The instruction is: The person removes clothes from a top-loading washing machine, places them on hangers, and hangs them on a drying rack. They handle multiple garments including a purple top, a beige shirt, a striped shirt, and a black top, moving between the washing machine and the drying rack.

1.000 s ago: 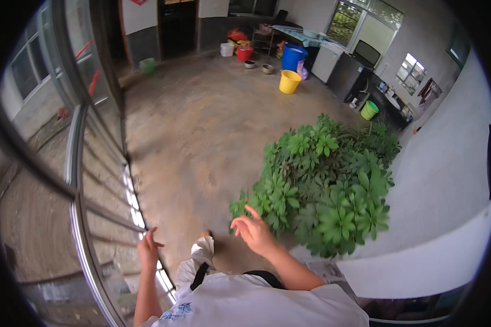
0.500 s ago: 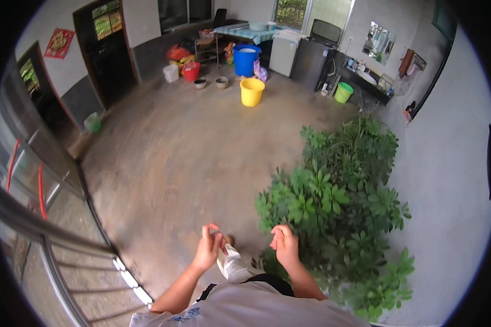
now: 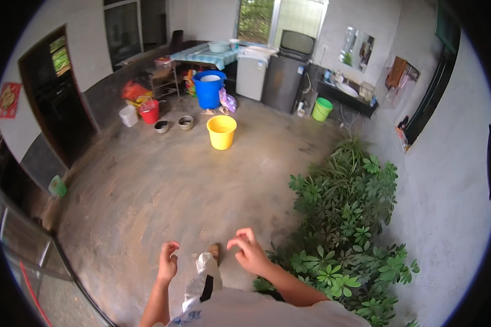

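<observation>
Head camera: the left hand [image 3: 167,262] and right hand [image 3: 251,254] are hanging empty, half open and curved, on the near side of the yellow bucket [image 3: 221,136]. To the bucket's right and nearer, bushy plants [image 3: 360,234] are spreading green leaves [image 3: 328,274], some bright, some dark, some grassy.

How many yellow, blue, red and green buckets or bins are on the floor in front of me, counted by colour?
Yellow: 1 (yellow bucket)
Blue: 1 (large blue bucket)
Red: 1 (red bucket)
Green: 2 (green bin on the right; green bin at the far left)
Total: 5
</observation>
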Available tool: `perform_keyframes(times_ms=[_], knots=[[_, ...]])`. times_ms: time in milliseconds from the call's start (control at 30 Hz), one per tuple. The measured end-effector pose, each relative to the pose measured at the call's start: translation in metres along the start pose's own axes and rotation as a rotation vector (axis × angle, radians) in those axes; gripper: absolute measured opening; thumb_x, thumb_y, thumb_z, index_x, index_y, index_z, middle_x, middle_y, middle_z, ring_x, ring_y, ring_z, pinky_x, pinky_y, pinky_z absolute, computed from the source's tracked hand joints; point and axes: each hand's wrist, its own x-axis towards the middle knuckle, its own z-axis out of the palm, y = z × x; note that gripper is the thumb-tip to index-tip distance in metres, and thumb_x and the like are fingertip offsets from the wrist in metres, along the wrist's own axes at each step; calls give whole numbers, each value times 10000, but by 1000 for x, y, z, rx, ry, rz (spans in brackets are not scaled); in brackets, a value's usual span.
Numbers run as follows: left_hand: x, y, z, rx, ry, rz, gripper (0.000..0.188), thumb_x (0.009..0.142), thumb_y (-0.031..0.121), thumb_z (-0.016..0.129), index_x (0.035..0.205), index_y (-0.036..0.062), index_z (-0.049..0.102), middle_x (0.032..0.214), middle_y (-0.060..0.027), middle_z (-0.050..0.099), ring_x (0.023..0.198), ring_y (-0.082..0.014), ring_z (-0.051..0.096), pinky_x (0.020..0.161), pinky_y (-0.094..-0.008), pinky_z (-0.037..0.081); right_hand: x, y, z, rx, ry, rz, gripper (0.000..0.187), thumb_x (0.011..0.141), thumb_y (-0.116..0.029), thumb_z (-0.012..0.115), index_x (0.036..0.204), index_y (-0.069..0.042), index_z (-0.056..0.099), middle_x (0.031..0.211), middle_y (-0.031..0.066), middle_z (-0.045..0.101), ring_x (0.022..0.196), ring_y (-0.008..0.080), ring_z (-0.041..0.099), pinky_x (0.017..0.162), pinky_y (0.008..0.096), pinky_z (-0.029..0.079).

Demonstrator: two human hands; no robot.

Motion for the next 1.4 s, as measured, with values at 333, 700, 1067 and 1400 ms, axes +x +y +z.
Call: perform_keyframes(times_ms=[333, 700, 1067, 1400], knots=[[420, -44, 126, -475, -372, -104, 604, 916, -108, 361, 1350, 194, 68, 1217, -197, 457, 796, -311, 688, 773, -379, 588, 233, 156, -137, 181, 367, 295, 542, 842, 143, 510, 1273, -78, 268, 1301, 103, 358, 728, 132, 556, 753, 309, 540], [753, -84, 375, -635, -711, -273, 407, 947, -55, 472, 1128, 140, 165, 1035, -177, 518, 876, -271, 650, 742, -375, 605, 489, 369, -321, 123, 215, 518, 312, 1001, -200, 434, 1250, -35, 346, 788, 70, 592, 662, 169, 564, 658, 290, 460], [1130, -251, 451, -323, -176, -171, 634, 805, -171, 443, 1294, 119, 162, 1115, -201, 466, 818, -310, 662, 793, -377, 573, 828, 574, -512, -306, 160, -20, 426, 652, 157, 499, 967, -120, 574, 1243, 133, 481, 1215, 364, 403, 978, 451, 381], [1486, -185, 640, 169, -398, 213, 372, 648, -16, 519, 954, 138, 663, 1261, -138, 439, 1302, -360, 276, 1101, -460, 217, 1011, 745, -715, 157, 544, 325, 389, 823, 107, 487, 1133, -87, 355, 1012, 98, 496, 797, 154, 547, 848, 342, 516]])
